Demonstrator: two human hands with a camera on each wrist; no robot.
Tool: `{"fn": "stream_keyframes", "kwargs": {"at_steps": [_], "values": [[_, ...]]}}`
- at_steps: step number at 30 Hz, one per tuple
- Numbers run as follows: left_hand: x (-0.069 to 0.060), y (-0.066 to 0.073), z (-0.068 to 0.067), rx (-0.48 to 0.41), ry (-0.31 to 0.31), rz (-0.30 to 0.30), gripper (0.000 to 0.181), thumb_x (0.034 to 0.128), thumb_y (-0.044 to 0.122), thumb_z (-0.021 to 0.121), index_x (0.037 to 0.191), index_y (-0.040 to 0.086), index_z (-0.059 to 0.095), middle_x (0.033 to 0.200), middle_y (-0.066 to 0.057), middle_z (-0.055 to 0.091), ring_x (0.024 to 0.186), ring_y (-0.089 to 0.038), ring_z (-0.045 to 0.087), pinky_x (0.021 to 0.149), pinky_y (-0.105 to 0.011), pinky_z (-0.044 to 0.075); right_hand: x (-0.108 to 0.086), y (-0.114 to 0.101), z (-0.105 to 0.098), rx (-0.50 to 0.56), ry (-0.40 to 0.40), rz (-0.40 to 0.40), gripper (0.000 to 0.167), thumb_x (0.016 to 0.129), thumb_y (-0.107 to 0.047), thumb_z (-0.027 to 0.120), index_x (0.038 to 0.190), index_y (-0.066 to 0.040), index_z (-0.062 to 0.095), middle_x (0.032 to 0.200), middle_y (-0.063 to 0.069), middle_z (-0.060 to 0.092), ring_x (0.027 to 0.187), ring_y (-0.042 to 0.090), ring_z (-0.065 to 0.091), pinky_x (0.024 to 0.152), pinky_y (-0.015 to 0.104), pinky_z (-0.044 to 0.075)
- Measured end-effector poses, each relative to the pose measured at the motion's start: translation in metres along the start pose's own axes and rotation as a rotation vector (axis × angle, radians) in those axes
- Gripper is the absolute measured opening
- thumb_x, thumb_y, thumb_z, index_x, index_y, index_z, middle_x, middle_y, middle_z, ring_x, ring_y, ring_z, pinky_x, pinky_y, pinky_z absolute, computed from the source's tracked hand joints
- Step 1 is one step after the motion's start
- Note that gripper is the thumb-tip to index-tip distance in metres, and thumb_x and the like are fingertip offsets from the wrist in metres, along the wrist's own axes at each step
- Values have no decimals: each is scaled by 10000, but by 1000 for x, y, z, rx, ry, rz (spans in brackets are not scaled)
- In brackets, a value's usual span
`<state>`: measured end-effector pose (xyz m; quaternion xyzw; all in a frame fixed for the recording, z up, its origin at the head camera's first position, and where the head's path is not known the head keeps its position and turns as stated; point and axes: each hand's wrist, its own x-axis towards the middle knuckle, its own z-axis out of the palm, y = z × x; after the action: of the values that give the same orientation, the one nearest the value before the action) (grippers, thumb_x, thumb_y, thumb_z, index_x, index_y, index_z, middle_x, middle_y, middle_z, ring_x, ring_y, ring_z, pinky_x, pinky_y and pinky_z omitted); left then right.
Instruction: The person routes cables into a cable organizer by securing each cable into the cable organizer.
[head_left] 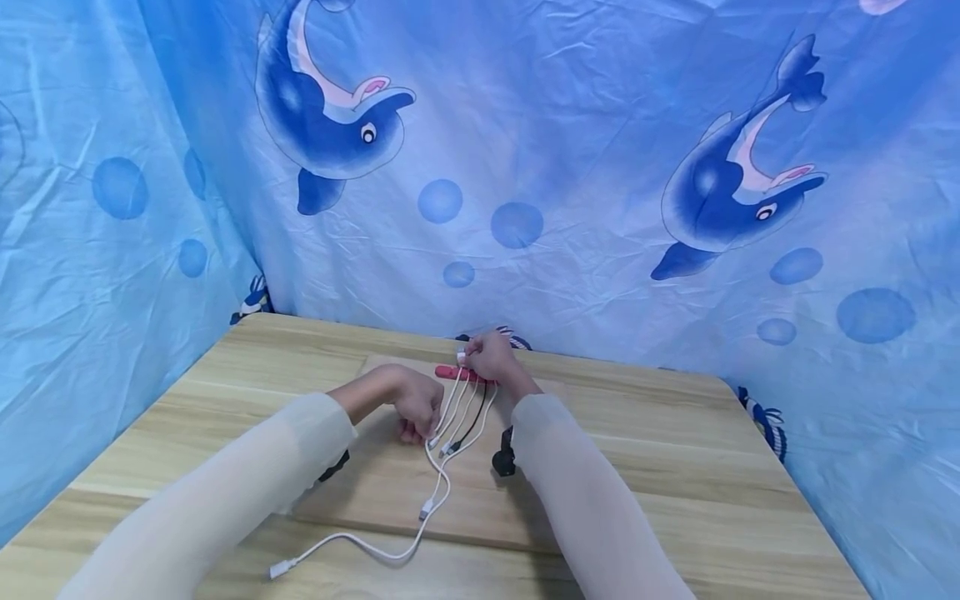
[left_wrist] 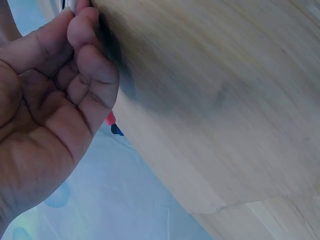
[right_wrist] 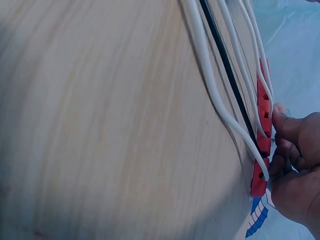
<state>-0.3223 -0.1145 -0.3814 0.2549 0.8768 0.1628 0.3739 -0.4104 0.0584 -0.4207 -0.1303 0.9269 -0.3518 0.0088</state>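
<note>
A red slotted cable holder lies near the far edge of the board. Several white cables and a black cable pass through its slots, seen in the right wrist view. Behind the holder, my right hand pinches a white cable's plug end; its fingertips are partly hidden in the right wrist view. Nearer to me, my left hand pinches a white cable between thumb and index finger. Beside it lie the other cables' ends, including a dark plug.
The wooden board lies on a wood-grain table. A white cable's plug rests towards the front left, with another white plug on the board. A blue dolphin-print curtain hangs behind the table.
</note>
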Motion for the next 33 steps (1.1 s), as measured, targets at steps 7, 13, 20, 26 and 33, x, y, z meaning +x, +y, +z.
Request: {"fn": "stream_keyframes", "kwargs": {"at_steps": [7, 13, 20, 26, 33], "values": [[-1, -3, 1, 43, -3, 36, 220, 925, -13, 645, 724, -1, 733, 598, -12, 664, 548, -81, 620, 637, -264, 596, -1, -3, 2, 4, -7, 25, 51, 921, -124, 767, 918, -75, 756, 932, 34, 677, 888, 191, 600, 771, 314, 510], [-1, -14, 3, 28, 0, 85, 262, 961, 21, 648, 713, 24, 731, 599, 2, 663, 552, -76, 627, 628, -243, 587, 0, -3, 6, -32, -11, 4, 59, 920, -132, 771, 925, -73, 767, 936, 31, 691, 900, 188, 603, 817, 328, 524], [-2, -19, 3, -9, -11, 111, 285, 980, 40, 633, 709, 10, 718, 602, 4, 662, 549, -72, 619, 607, -215, 564, 2, -5, 7, -43, -21, 18, 83, 921, -135, 766, 852, -95, 742, 915, 22, 674, 873, 179, 599, 769, 317, 519], [-2, -16, -2, -10, -19, 97, 269, 976, 42, 644, 725, 6, 733, 623, -26, 679, 567, -101, 635, 618, -233, 570, 4, -7, 6, -44, -20, 39, 95, 912, -150, 780, 843, -95, 744, 925, 29, 678, 884, 184, 604, 779, 321, 525], [0, -12, -6, -8, -31, 81, 246, 967, 21, 642, 747, 19, 754, 633, -29, 686, 570, -103, 639, 641, -266, 595, 4, -8, 3, -67, -11, 47, 90, 924, -159, 770, 852, -108, 753, 944, 23, 677, 902, 185, 594, 802, 321, 516]]}}
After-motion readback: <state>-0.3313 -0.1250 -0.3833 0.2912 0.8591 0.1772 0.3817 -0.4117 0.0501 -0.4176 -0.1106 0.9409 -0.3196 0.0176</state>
